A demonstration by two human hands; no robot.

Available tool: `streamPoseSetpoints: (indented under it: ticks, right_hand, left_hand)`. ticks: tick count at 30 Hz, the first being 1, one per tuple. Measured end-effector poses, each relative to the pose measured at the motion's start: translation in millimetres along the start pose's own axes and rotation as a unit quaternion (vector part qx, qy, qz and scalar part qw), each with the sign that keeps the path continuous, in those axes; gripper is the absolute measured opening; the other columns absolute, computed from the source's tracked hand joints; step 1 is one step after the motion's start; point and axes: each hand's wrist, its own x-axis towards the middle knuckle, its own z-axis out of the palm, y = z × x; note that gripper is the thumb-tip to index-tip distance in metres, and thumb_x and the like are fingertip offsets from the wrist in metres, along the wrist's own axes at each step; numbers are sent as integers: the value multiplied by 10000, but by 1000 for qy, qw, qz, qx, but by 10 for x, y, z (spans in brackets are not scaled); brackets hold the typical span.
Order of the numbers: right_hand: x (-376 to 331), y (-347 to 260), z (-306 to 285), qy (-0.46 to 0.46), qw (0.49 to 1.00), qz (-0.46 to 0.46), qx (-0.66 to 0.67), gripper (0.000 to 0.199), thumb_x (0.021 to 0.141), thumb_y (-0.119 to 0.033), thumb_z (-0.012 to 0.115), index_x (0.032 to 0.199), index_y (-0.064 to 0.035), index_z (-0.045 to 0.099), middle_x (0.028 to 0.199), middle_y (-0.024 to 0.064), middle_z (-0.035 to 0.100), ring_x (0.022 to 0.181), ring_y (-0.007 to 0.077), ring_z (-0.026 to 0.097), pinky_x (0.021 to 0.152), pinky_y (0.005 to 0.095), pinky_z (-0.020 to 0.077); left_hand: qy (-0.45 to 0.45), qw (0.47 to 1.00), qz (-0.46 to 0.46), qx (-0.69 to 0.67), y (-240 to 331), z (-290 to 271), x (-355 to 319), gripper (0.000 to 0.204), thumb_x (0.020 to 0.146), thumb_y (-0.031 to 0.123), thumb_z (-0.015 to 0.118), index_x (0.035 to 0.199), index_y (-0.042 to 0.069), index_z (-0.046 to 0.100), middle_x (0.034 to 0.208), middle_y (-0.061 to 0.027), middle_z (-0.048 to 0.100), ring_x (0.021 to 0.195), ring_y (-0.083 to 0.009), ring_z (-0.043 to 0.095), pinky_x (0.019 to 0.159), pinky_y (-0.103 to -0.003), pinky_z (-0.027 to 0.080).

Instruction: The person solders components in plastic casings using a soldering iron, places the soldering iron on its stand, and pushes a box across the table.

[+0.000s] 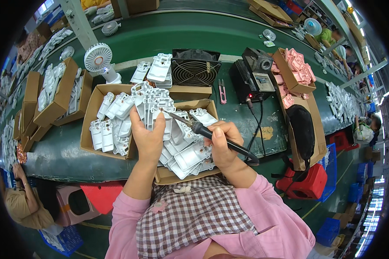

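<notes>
My left hand (147, 136) grips several white plastic housings (152, 103) with its fingers and thumb, above a cardboard box. In my right hand (224, 142) is a soldering iron (199, 128), held like a pen. Its metal tip points left and lies at the upper part of the housings, near my left thumb; whether it touches them I cannot tell. Below the iron, an open cardboard box (190, 177) holds more white housings (192, 155). The box on the left (85, 134) also contains white housings (114, 108), some with small copper-coloured parts.
A black fan (195, 69) stands behind the boxes, beside red-handled tweezers (222, 91). A black soldering station (251, 77) with a cable is at right. Farther right are pink housings (296, 64) and a black pouch (300, 129). A white handheld fan (99, 60) stands at left.
</notes>
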Motion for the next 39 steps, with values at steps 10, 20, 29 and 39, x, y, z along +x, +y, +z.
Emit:
streamPoseSetpoints:
  ticks: [10,20,29,39]
  right_hand:
    - [21,17,7,-24,999,-15,-17,183,923,-132,490,820,17,519,712,107,563,517,92,490,481,227,415]
    - [18,14,9,-28,999,-11,-27,195,923,-154,492,821,11,513,712,108,562,516,90,487,483,220,415]
    - [19,-9,17,-3,1000,5,-1,197,919,-163,493,817,3,513,692,102,555,509,87,468,482,221,402]
    - [29,-5,28,-13,1000,8,-9,198,923,-158,487,820,8,517,693,103,556,514,84,473,476,218,398]
  left_hand:
    - [-4,1000,-7,9,5,-9,-3,472,814,3,593,1242,-16,396,1077,-90,570,945,-126,553,849,-265,438]
    - [-5,1000,-5,5,-7,-19,-1,481,817,0,597,1248,-22,386,1087,-100,569,948,-128,557,846,-263,441]
    - [-14,999,-5,36,-51,-35,8,500,797,-2,599,1248,-26,384,1080,-102,567,949,-135,557,842,-268,444]
    - [-23,999,-12,35,-19,-12,-2,518,797,15,604,1260,-21,375,1070,-94,561,944,-133,551,847,-268,437]
